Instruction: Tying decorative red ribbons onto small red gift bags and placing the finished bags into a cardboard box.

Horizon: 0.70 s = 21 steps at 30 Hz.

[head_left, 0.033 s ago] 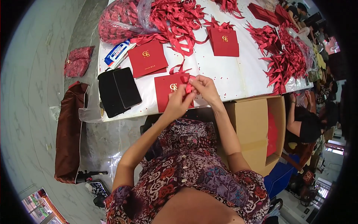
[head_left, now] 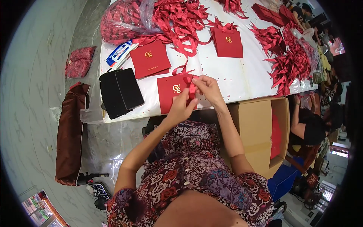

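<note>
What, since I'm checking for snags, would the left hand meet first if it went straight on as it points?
Probably the red ribbon just ahead of the left hand, though depth there is unclear.

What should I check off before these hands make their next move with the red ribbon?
1. Right-hand grip on the red ribbon: ok, thumb and finger pinch its upper end.
2. Left-hand grip on the ribbon: cannot tell; the fingers are close to its lower end but blurred.
3. Near red paper bag fully on the white table: cannot tell; its lower end reaches the table's edge.
4. Black case apart from that bag: ok, a gap shows between them.
5. Tabletop free of loose bits: not ok, small red specks lie scattered about.
</note>
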Each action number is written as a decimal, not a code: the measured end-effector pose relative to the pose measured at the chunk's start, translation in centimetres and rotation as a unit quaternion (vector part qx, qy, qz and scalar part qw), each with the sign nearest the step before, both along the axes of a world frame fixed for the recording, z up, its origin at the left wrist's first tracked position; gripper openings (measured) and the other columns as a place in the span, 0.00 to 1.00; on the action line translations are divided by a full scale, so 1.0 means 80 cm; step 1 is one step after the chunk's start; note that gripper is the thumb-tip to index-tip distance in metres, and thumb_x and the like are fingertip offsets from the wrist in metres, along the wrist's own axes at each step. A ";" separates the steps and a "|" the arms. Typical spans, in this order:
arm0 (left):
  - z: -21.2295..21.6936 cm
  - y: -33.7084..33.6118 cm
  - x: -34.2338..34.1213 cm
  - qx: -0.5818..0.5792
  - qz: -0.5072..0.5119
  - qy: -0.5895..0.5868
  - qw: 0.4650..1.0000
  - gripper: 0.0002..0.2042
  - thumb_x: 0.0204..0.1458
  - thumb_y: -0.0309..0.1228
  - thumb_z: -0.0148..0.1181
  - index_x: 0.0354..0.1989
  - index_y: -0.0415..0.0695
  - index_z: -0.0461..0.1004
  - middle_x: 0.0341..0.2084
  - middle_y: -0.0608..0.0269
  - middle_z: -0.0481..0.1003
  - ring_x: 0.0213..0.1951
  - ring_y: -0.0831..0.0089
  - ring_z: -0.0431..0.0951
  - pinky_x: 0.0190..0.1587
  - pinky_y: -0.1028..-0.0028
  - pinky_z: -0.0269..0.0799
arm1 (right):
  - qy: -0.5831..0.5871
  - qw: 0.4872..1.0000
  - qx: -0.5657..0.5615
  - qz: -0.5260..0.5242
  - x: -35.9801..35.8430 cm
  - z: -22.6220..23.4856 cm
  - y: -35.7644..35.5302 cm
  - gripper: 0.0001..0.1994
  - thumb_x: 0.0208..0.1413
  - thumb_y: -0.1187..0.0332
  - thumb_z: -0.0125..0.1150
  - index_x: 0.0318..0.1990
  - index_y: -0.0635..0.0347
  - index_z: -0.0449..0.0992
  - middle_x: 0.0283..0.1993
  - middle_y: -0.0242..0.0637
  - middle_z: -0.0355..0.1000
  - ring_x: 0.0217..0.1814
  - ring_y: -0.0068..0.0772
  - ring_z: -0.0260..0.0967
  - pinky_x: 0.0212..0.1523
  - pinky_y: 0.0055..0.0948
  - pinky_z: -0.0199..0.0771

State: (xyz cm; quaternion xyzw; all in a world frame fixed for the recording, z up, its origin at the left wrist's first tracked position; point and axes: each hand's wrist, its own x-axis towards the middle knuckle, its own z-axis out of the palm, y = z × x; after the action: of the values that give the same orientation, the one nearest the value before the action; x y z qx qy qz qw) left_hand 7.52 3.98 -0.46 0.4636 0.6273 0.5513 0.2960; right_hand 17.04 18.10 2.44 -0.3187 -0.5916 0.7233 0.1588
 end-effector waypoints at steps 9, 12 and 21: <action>0.008 -0.037 -0.042 -0.086 0.029 0.015 0.996 0.07 0.60 0.29 0.53 0.37 0.38 0.73 0.23 0.54 0.75 0.27 0.59 0.77 0.33 0.66 0.70 | -0.154 0.922 0.342 -0.099 0.016 -0.023 0.003 0.11 0.55 0.65 0.67 0.34 0.63 0.74 0.29 0.35 0.75 0.26 0.30 0.70 0.29 0.29 0.69; -0.003 -0.041 -0.067 -0.088 0.048 -0.035 0.994 0.07 0.58 0.29 0.58 0.35 0.37 0.77 0.23 0.61 0.76 0.24 0.73 0.75 0.29 0.74 0.69 | -0.114 0.852 0.498 -0.116 0.008 0.014 -0.016 0.12 0.52 0.67 0.68 0.39 0.62 0.74 0.39 0.41 0.74 0.37 0.38 0.72 0.36 0.32 0.72; 0.010 -0.033 -0.085 -0.065 0.046 -0.268 0.960 0.09 0.56 0.28 0.65 0.38 0.39 0.71 0.25 0.67 0.76 0.25 0.84 0.74 0.28 0.85 0.70 | 0.003 0.917 0.375 0.137 -0.029 0.013 -0.056 0.11 0.54 0.70 0.66 0.42 0.62 0.76 0.35 0.40 0.73 0.36 0.39 0.72 0.37 0.32 0.71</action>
State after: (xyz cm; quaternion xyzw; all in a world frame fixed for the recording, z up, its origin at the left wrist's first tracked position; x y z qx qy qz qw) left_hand 0.69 1.35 0.31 0.2494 0.5798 0.6264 0.4575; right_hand 14.74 13.62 3.49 -0.1493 -0.8567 0.4645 0.1674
